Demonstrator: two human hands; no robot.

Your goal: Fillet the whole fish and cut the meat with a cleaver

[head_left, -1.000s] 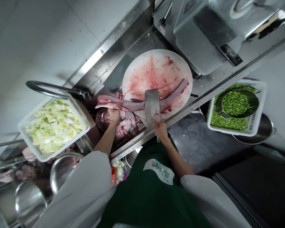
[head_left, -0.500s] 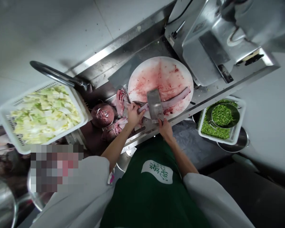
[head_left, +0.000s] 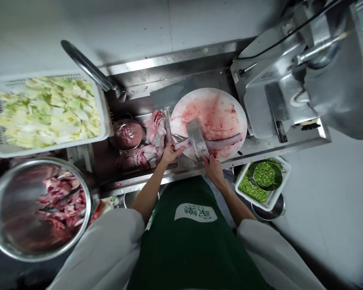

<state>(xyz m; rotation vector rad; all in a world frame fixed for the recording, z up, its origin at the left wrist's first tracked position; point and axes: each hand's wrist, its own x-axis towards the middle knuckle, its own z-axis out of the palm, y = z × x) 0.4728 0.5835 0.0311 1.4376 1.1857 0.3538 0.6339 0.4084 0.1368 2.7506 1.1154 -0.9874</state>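
Observation:
A long, pale fish (head_left: pixel 225 142) with a dark edge lies across the round white cutting board (head_left: pixel 196 100), which is smeared with blood. My left hand (head_left: pixel 169 154) is closed around the fish's left end at the board's edge. In my right hand (head_left: pixel 212 169) is the handle of a cleaver (head_left: pixel 197 139), its broad blade lying over the middle of the fish. Whether the blade cuts into the flesh cannot be made out. Left of the board, several gutted fish pieces (head_left: pixel 154 129) lie in the sink beside a bowl of bloody scraps (head_left: pixel 127 135).
A white basket of chopped cabbage (head_left: pixel 107 121) stands at the left, under a curved faucet (head_left: pixel 86 64). Below it is a steel bowl of cut meat (head_left: pixel 13 251). On the right are a metal machine (head_left: pixel 329 92), another cleaver (head_left: pixel 276 106) and a basket of chopped greens (head_left: pixel 286 181).
My view has turned and shifted, bringing the steel bowl of meat fully into sight at the left. Both hands keep their holds on the fish and the cleaver, with little movement between them.

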